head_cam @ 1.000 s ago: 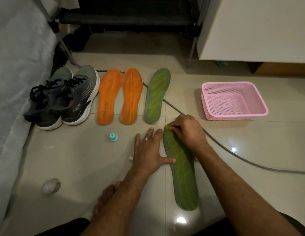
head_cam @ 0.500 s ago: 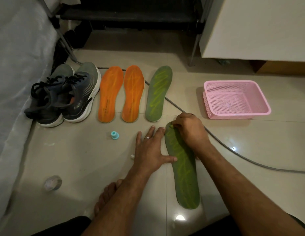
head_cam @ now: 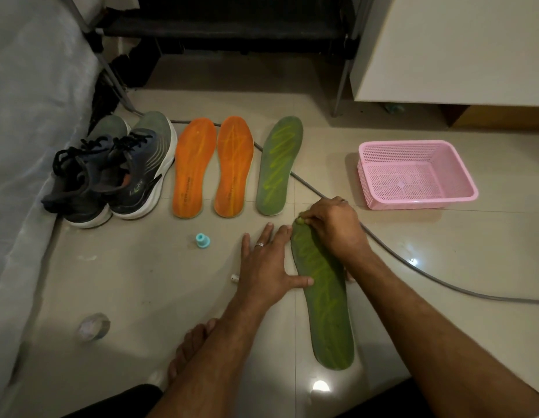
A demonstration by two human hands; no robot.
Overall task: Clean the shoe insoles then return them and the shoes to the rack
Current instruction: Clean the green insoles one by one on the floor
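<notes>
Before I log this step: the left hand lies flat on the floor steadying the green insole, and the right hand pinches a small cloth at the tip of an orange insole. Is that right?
Not quite. In the head view the right hand pinches a small yellow-green thing at the tip of the green insole, not an orange one. Both orange insoles lie untouched beside the shoes. The left hand does lie flat, its thumb on that green insole.

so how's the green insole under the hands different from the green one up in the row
The near green insole lies apart from the row, pinned by the left hand while the right hand pinches something small at its tip. The far green insole lies untouched beside the orange insoles. Both show yellow-green streaks.
</notes>
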